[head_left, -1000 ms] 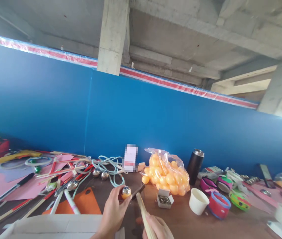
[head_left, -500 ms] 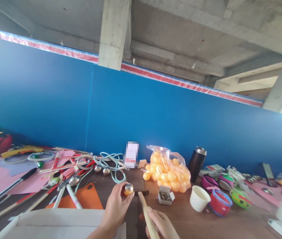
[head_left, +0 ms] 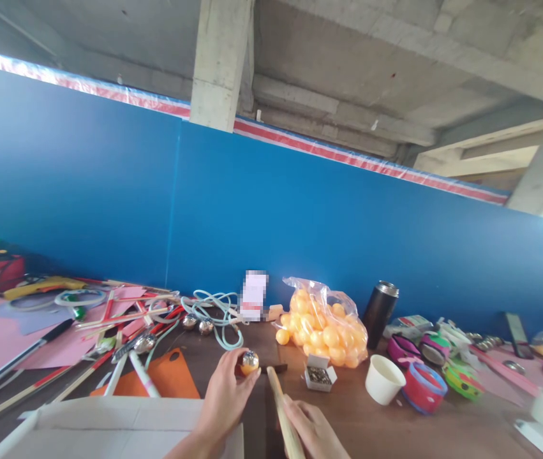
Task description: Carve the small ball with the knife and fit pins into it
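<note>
My left hand pinches a shiny silver ball between thumb and fingers; its lower side looks orange. A hammer with a pale wooden handle and a narrow dark head is gripped in my right hand. The hammer's head is close to the ball, to its right; whether they touch I cannot tell. Right of the hammer stands an open small box of tiny metal pieces. A clear bag of orange balls lies behind it.
A white paper cup, a black bottle and colourful round bands stand to the right. Pale blue tubing, an orange sheet and many sticks lie left. White card is at the front left.
Both hands keep their holds, and the ball and hammer are in nearly the same place. The view has shifted very slightly.
</note>
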A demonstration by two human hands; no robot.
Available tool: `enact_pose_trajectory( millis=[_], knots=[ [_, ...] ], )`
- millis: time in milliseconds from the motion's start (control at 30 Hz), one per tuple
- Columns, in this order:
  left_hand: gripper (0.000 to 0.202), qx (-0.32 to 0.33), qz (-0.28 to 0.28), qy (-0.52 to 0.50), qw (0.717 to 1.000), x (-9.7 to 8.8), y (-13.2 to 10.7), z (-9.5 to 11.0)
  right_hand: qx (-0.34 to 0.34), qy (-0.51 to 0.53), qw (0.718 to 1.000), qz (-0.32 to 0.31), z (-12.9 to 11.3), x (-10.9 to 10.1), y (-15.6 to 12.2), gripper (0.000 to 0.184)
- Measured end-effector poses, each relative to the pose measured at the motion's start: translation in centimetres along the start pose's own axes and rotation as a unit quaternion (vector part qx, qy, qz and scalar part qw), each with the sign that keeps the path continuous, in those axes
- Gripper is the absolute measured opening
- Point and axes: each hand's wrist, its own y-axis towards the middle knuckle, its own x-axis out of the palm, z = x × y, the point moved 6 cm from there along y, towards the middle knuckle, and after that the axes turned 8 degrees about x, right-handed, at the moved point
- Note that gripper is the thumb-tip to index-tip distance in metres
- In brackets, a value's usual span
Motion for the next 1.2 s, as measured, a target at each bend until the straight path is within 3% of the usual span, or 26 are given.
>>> enact_pose_trajectory(
  millis=[200, 333, 467, 733, 967, 1067, 1200],
  knots=[
    [0.028, 0.001, -0.001, -0.008, 1.000, 0.0, 0.0, 0.3, -0.024, -0.078, 0.996, 0.023, 0.6, -0.1, 0.8, 0.053],
    [0.029, -0.001, 0.004, -0.013, 1.000, -0.2, -0.1, 0.6, 0.008, -0.074, 0.997, 0.021, 1.8, 0.1, 1.3, 0.050],
    [0.030, -0.002, 0.001, -0.017, 1.000, -0.1, -0.1, 0.7, -0.003, -0.063, 0.997, 0.041, 2.3, -0.4, 1.7, 0.047],
    [0.030, -0.028, -0.012, -0.022, 0.999, -0.1, -0.1, 0.8, -0.103, -0.083, 0.978, 0.162, 1.1, -2.6, 1.6, 0.040],
    [0.028, -0.041, -0.007, -0.016, 0.999, 0.0, 0.0, 0.7, -0.111, -0.088, 0.969, 0.204, -0.3, -4.8, 1.5, 0.035],
    [0.028, -0.039, -0.006, -0.024, 0.999, 0.1, 0.0, 0.6, -0.115, -0.154, 0.959, 0.210, -2.0, -6.2, 1.6, 0.029],
    [0.029, -0.044, -0.003, -0.042, 0.998, 0.1, 0.0, 0.6, -0.057, -0.336, 0.906, 0.250, -3.4, -8.3, 2.3, 0.016]
  ],
)
